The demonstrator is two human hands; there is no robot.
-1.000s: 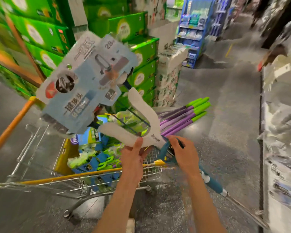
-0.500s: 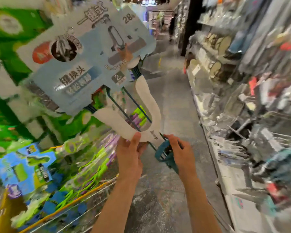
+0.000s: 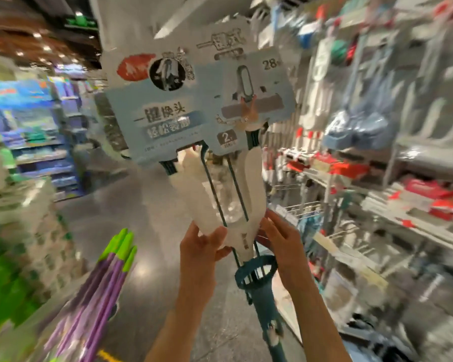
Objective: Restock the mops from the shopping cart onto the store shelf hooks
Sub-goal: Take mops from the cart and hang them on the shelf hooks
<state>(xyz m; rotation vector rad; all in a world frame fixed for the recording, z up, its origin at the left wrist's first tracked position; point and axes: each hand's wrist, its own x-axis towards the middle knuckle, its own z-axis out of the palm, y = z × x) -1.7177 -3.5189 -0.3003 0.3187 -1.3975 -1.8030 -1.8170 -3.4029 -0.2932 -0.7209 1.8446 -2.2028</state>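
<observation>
Left hand [image 3: 202, 246] fingers curled, gripping mop [image 3: 236, 199] yoke; right hand [image 3: 280, 239] fingers curled on opposite side.

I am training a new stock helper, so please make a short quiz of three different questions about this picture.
1. True or false: both hands grip the mop.
2. Which side of the picture shows the store shelf? A) left B) right
3. Fill in: the large number on the mop's card label is ___.

Key:
1. True: the left hand and the right hand hold its white frame.
2. B
3. 28
</observation>
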